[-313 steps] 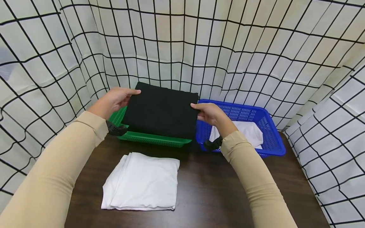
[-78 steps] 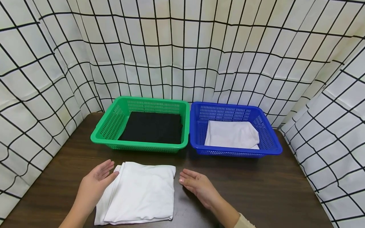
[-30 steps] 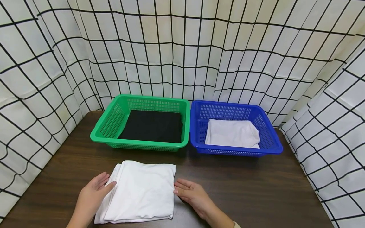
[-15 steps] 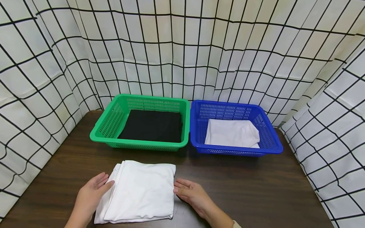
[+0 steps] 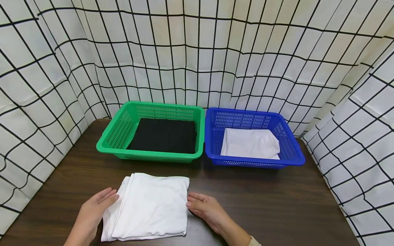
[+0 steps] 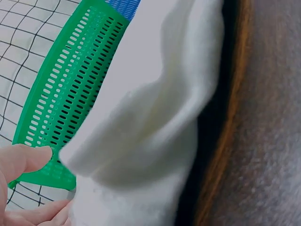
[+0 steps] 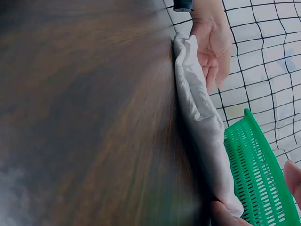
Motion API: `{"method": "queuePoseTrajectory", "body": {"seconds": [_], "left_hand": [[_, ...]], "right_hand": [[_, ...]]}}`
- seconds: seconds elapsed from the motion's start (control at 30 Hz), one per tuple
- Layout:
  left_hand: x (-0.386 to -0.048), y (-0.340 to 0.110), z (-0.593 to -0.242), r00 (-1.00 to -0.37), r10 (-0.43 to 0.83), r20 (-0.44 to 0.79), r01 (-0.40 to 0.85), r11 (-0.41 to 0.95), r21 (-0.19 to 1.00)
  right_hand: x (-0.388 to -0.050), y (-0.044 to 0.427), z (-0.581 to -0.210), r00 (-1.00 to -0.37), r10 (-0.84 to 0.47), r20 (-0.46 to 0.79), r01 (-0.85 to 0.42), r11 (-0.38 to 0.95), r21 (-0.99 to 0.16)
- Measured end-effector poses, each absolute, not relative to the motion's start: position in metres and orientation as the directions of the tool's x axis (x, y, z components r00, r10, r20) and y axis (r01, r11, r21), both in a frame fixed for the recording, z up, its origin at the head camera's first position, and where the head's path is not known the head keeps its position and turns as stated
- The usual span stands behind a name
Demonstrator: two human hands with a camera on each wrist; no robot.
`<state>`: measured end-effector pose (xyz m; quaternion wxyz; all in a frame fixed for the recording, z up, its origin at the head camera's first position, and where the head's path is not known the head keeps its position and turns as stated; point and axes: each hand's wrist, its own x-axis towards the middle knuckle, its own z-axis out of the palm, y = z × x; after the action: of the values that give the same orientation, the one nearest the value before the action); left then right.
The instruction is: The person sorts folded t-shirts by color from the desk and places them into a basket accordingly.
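A folded white cloth, perhaps a garment, lies flat on the table in the head view, several layers showing along its left side. My left hand is at its left edge, fingers extended and thumb raised. In the left wrist view the left thumb stands apart from the cloth, while the fingers lie low beside it. My right hand is at the opposite edge, fingers straight, the tips at or touching the fabric. Neither hand grips anything. The right wrist view shows the cloth's edge side-on, with the left hand beyond.
Behind the cloth stands a green basket with a folded black cloth inside. Beside it on the right, a blue basket holds another folded white cloth. Black-gridded white curtains enclose the dark wooden table.
The black cloth, earlier held by both hands over the green basket, now lies inside it, released. Both hands have come down beside the white cloth; the left has lately shifted slightly left.
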<state>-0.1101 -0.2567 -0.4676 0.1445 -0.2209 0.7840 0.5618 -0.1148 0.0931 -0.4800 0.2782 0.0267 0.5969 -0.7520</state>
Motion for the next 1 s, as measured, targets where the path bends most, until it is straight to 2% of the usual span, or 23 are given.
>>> {"method": "queuePoseTrajectory", "body": {"seconds": [0.33,0.77,1.0], "left_hand": [[-0.1081,-0.2665,-0.4714,-0.860,-0.147,-0.488,-0.509,0.201,0.837],[-0.1125,-0.2677,-0.4699,-0.848,-0.137,-0.513,-0.530,0.181,0.828],[-0.1140,-0.2665,-0.4715,-0.837,-0.129,-0.532,-0.547,0.234,0.804]], "right_hand": [[-0.1161,0.0901,-0.4783,-0.838,-0.389,-0.382,0.464,-0.140,-0.875],[-0.1187,0.0887,-0.4793,-0.831,-0.405,-0.382,0.478,-0.167,-0.863],[-0.1211,0.0874,-0.4811,-0.819,-0.413,-0.398,0.502,-0.180,-0.846]]}}
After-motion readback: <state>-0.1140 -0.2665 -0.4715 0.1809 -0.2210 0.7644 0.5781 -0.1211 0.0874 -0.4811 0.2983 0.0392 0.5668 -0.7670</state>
